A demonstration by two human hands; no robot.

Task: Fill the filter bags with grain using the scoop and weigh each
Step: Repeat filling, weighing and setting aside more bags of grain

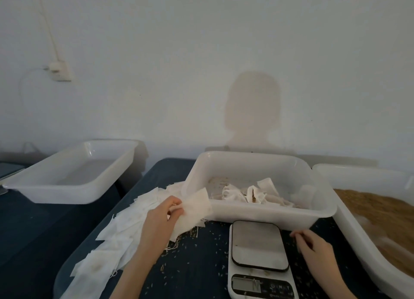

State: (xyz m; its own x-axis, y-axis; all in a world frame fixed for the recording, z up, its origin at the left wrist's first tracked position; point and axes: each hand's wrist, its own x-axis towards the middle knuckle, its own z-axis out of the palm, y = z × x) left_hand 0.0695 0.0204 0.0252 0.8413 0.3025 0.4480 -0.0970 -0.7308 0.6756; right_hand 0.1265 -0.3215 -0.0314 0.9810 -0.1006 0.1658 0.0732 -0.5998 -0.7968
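Observation:
My left hand (160, 220) pinches an empty white filter bag (195, 207) above a pile of flat empty bags (121, 229) on the dark table. In front of me stands a small kitchen scale (259, 260) with a bare steel platform. Behind it a white tub (268, 213) holds several filled bags (248, 194). My right hand (313, 247) hovers right of the scale with loosely curled fingers and holds nothing. At the right edge a white tub (358, 242) is full of brown grain (380, 213). No scoop is in view.
An empty white tub (74, 193) sits at the back left, partly over the table edge. Loose grains (201, 249) are scattered on the dark cloth around the scale. A wall socket with a cable (59, 71) is on the white wall.

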